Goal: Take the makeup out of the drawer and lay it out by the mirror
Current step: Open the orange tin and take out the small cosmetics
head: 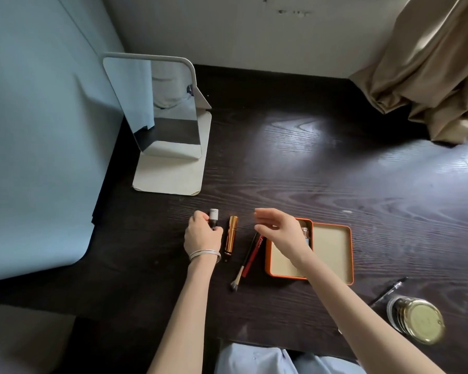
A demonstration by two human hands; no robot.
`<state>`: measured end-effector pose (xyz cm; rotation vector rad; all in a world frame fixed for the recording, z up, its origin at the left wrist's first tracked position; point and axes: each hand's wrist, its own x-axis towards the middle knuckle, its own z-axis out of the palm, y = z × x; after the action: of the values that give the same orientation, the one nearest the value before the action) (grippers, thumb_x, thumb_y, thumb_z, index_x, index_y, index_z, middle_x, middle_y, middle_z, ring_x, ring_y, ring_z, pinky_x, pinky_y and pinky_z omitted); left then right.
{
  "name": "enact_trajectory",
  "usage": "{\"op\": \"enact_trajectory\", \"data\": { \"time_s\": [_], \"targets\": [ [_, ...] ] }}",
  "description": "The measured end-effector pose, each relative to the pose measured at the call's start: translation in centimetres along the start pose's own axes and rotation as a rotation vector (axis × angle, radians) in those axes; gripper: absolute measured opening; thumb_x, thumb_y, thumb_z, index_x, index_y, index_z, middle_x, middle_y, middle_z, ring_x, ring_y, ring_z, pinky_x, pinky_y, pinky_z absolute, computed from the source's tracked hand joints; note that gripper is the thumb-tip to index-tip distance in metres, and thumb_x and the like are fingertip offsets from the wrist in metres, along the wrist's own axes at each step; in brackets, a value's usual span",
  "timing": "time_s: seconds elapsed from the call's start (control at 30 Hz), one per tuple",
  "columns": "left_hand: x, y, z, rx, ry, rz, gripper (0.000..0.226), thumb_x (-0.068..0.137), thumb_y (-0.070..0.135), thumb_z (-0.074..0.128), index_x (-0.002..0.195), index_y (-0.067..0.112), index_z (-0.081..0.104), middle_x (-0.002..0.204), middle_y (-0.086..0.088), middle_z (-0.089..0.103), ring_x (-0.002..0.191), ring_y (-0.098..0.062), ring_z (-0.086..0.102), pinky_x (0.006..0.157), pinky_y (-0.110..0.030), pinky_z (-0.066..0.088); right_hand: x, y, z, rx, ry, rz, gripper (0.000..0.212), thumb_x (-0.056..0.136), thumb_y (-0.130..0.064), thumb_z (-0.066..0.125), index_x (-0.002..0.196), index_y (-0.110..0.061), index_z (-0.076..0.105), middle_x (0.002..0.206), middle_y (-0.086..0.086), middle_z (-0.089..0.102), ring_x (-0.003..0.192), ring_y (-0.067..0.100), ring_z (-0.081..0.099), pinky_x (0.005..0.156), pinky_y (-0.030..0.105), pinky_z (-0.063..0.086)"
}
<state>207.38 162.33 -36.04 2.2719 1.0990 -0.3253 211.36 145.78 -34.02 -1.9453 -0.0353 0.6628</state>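
The mirror (168, 114) stands at the back left of the worktop (308, 171), so the makeup lines up before it. The left hand (201, 234) grips a small white-capped tube (214, 217), seemingly setting it beside the gold lipstick (231, 234), brush (245, 261) and red pencil (253, 256). The right hand (280, 230) hovers slack-fingered, holding nothing, over the orange tin (333, 252), where a small item or two remain
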Motion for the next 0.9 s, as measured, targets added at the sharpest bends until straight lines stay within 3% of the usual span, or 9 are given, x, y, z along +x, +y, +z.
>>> {"op": "enact_trajectory", "data": {
  "time_s": [0.4,0.5,0.6,0.77,0.9],
  "targets": [
    [-0.7,0.6,-0.5,0.074,0.006,-0.003,0.043,0.082,0.021,0.067,0.119,0.013,0.049,0.125,-0.010,0.052,0.116,-0.028,0.049,0.084,-0.041,0.050,-0.9,0.5,-1.8,0.027,0.025,-0.004,0.038,0.085,-0.008,0.066,0.122,-0.013,0.059,0.111,-0.002,0.066,0.102,0.007,0.062,0.085,0.009,0.047],
    [-1.9,1.4,-0.6,0.071,0.092,0.134,0.042,0.082,0.017,0.065,0.121,0.011,0.050,0.129,-0.013,0.048,0.120,-0.029,0.042,0.094,-0.039,0.043,-1.5,1.1,-2.7,0.071,0.051,-0.009,0.037,0.083,-0.006,0.067,0.119,-0.013,0.061,0.108,-0.001,0.068,0.101,0.008,0.064,0.091,0.017,0.049],
    [-3.7,3.4,-0.2,0.012,0.139,0.327,0.035,0.081,0.011,0.064,0.116,0.010,0.055,0.123,-0.011,0.051,0.115,-0.027,0.045,0.098,-0.035,0.038,-2.2,2.0,-4.1,0.100,0.106,0.002,0.035,0.081,-0.004,0.068,0.115,-0.012,0.064,0.105,0.000,0.069,0.097,0.008,0.065,0.089,0.015,0.049],
    [-7.7,7.2,2.8,-0.084,-0.005,0.584,0.019,0.079,0.001,0.057,0.095,0.010,0.062,0.097,-0.008,0.059,0.085,-0.026,0.061,0.080,-0.042,0.050,-3.6,4.1,-6.8,0.142,0.198,0.038,0.033,0.080,-0.001,0.069,0.111,-0.012,0.064,0.106,0.003,0.069,0.097,0.014,0.066,0.092,0.025,0.050],
    [-10.5,9.6,5.8,0.168,-0.185,0.560,0.016,0.091,0.012,0.049,0.105,0.011,0.057,0.111,-0.007,0.056,0.103,-0.025,0.056,0.083,-0.032,0.043,-4.9,5.4,-8.6,0.125,0.255,0.040,0.032,0.081,-0.003,0.068,0.112,-0.009,0.065,0.104,0.000,0.069,0.094,0.008,0.065,0.088,0.018,0.051]
  ]
}}
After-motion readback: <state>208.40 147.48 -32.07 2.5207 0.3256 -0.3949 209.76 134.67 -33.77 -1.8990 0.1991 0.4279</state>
